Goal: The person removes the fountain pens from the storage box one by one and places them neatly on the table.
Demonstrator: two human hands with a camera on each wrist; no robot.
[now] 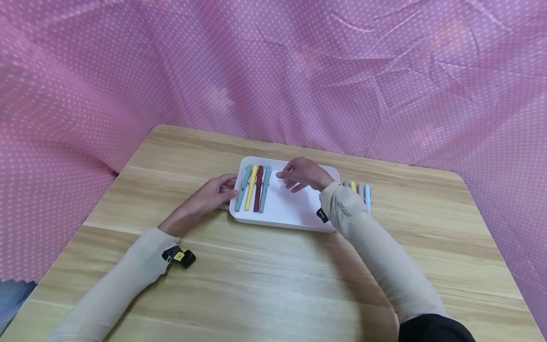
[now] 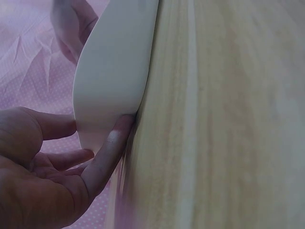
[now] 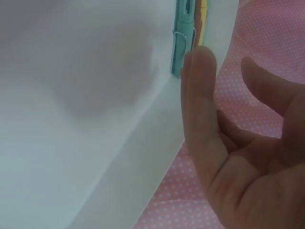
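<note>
My left hand (image 1: 212, 192) grips the left end of a white tray (image 1: 282, 221), thumb at the rim and fingertips against the outer wall (image 2: 112, 95). Inside, toward that end, several capped pens lie side by side: a teal pen (image 1: 243, 190), a yellow pen (image 1: 251, 188), a dark red pen (image 1: 258, 190) and another teal pen (image 1: 265, 190). Over the tray's right half hovers my right hand (image 1: 305, 173), fingers loosely bent and holding nothing. In the right wrist view its fingertips overlap the end of the nearer teal pen (image 3: 181, 52), whose wire clip shows.
Right of the tray, more pens lie on the wooden table (image 1: 265, 275), among them a yellow pen (image 1: 353, 185) and a light blue pen (image 1: 367, 195), partly hidden behind my right sleeve (image 1: 346, 209). Pink dotted cloth (image 1: 273, 71) hangs behind the table and along its sides.
</note>
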